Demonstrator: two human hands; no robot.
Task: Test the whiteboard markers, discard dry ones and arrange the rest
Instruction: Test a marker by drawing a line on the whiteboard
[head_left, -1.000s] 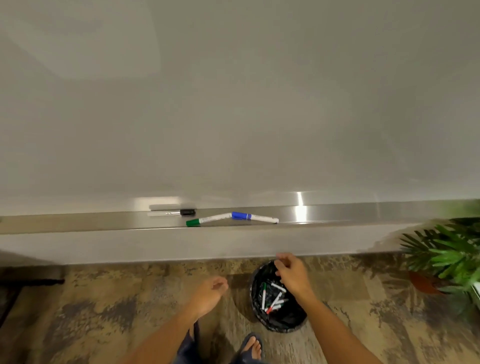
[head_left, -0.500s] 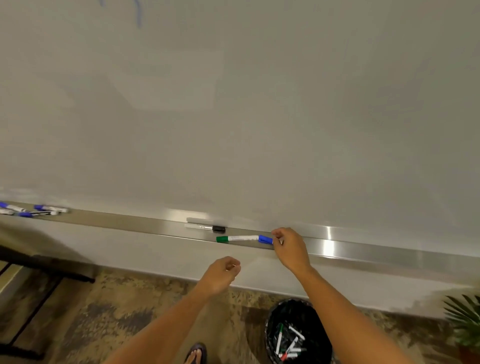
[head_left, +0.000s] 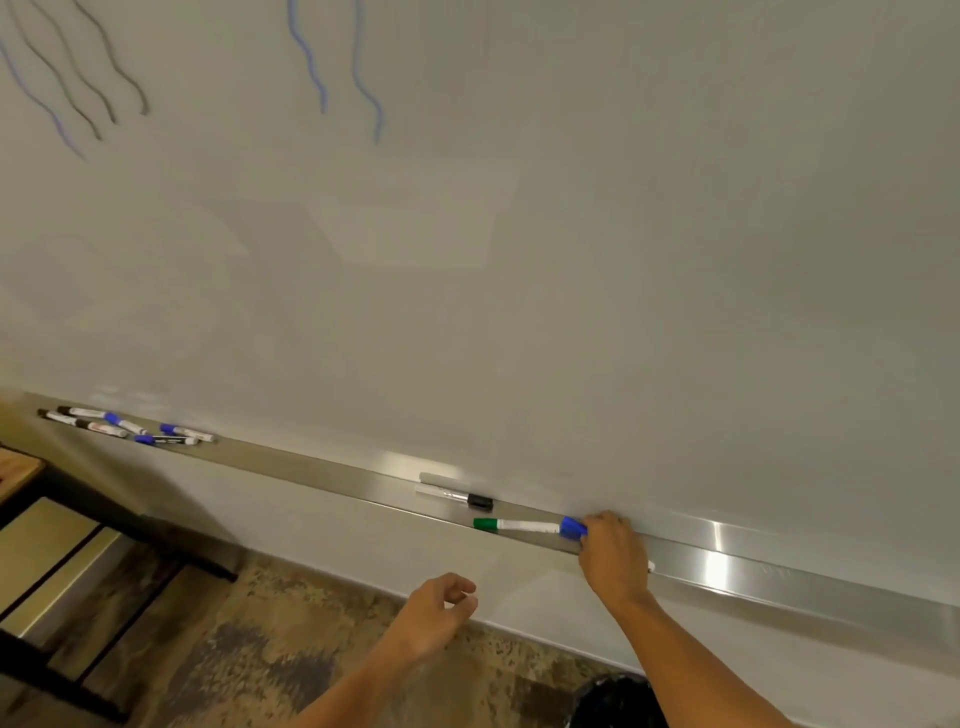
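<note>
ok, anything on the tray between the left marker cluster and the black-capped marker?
Nothing: in the head view the tray is bare metal between the marker cluster and the black-capped marker.

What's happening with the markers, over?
Right hand grips the blue-capped marker on the tray. Left hand loose, empty. Green-capped marker lies right beside it; black-capped marker behind. Nothing blocking.

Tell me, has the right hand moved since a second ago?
Yes. The right hand rose from over the trash bin up to the marker tray, where its fingers now grip the blue-capped marker.
</note>
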